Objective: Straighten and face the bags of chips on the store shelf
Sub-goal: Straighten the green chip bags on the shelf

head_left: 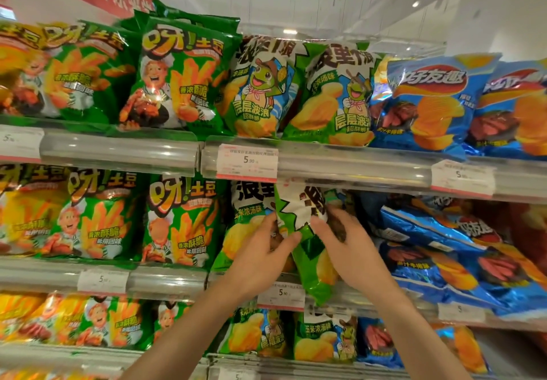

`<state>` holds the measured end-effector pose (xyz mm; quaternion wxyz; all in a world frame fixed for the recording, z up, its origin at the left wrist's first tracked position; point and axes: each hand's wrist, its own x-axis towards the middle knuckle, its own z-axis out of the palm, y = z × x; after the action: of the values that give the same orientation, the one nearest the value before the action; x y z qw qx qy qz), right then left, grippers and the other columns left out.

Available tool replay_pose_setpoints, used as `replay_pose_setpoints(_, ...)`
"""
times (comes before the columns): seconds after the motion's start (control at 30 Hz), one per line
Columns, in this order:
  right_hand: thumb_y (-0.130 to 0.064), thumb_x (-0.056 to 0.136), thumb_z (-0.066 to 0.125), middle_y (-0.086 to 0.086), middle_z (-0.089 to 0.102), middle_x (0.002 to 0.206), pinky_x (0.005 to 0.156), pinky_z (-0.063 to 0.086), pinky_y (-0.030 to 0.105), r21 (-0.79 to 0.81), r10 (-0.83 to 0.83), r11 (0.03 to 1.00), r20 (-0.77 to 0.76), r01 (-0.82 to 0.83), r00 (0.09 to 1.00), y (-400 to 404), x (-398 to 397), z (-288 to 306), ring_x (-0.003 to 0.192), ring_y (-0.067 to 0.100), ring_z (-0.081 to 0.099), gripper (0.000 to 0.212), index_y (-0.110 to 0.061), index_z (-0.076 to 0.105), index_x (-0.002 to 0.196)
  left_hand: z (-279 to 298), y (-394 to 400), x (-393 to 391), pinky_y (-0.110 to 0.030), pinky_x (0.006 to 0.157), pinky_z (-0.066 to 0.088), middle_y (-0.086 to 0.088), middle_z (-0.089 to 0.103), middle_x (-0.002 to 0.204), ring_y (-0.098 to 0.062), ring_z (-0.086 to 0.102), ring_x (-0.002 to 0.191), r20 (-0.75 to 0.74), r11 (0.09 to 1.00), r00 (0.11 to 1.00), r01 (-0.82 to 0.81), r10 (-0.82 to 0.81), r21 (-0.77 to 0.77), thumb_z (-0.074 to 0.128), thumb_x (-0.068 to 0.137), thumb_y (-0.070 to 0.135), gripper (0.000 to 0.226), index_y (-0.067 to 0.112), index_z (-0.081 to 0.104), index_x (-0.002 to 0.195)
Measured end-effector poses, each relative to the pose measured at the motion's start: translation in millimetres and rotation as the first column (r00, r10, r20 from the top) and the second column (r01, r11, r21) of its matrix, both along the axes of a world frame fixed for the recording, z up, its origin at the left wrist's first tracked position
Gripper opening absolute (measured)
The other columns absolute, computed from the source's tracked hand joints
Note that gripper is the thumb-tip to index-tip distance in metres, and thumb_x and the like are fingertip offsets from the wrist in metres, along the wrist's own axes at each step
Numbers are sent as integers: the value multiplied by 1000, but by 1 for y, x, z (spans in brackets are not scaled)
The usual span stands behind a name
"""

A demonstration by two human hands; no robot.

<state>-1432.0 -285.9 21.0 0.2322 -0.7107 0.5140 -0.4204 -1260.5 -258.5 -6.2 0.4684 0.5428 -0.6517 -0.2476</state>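
The crinkled green-and-white chip bag (299, 225) hangs tilted off the second shelf's clear plastic lip (355, 293), long axis leaning down-right; the left hand (260, 258) and right hand (349, 249) pinch its upper part from either side, equally near; slumped glossy blue bags (444, 249) crowd the right.

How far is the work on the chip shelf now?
Done: the top-shelf green bags stand upright, fronts out. In hand: left hand and right hand grip a twisted green bag on the middle shelf. Left: the blue bags beside it lie slumped.
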Motion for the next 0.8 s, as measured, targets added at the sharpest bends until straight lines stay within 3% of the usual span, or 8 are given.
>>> replay_pose_setpoints(0.07,-47,99,48,-12,55,134,102,41,23,55,38,998,99,-44,994,5,-6,-1,120,3,51,45,-29,51,140,-3,-1,-3,-25,82,54,23,65,100,5,65,89,-27,1000,1000,-15,15,20,62,92,52,32,44,46,119)
replay_pose_setpoints(0.17,-37,103,42,-14,57,136,102,45,22,72,63,994,180,-77,982,12,-12,-3,121,-1,53,38,-32,53,140,-1,2,-12,-13,82,51,28,65,108,15,61,96,-99,1000,995,-21,23,16,75,82,53,57,43,40,125)
replay_pose_setpoints(0.27,-27,105,41,-18,58,130,83,43,3,50,82,995,171,-92,982,17,-18,-3,112,-13,51,35,-34,56,136,-1,1,-18,-14,85,50,25,62,116,9,61,103,-170,997,982,-78,76,0,82,75,51,71,39,38,129)
replay_pose_setpoints(0.37,-23,104,46,-14,60,127,82,47,8,45,86,995,136,-93,987,19,-25,-3,111,-6,55,33,-37,57,132,-4,-2,-14,-24,91,54,19,63,118,8,63,102,-231,994,967,-110,107,2,84,75,45,71,39,38,129)
replay_pose_setpoints(0.43,-27,101,53,-13,56,129,92,49,17,33,75,996,120,-79,990,18,-29,-1,114,1,56,33,-37,55,133,-1,0,-9,-22,88,55,19,65,116,11,64,95,-275,995,956,-98,99,20,83,79,37,67,35,41,131)
replay_pose_setpoints(0.57,-57,90,58,-15,44,140,110,41,36,125,90,989,-45,-84,995,12,-32,6,129,9,46,69,-35,32,149,4,0,9,-14,79,51,11,65,127,4,64,104,-384,997,920,-60,75,51,79,82,38,73,26,45,144)
replay_pose_setpoints(0.7,-62,86,59,-18,44,145,109,42,36,215,195,960,-59,-178,979,9,-26,9,129,6,48,83,-37,16,154,10,6,17,-6,67,50,21,65,118,11,64,96,-384,998,922,-29,50,62,74,88,30,62,31,45,144)
replay_pose_setpoints(0.8,-48,93,61,-24,54,121,95,44,25,154,132,980,-40,-124,990,11,-23,4,113,4,54,69,-32,26,150,6,14,17,-9,73,51,17,55,127,4,59,111,-323,999,945,-51,53,17,74,86,40,84,44,22,152)
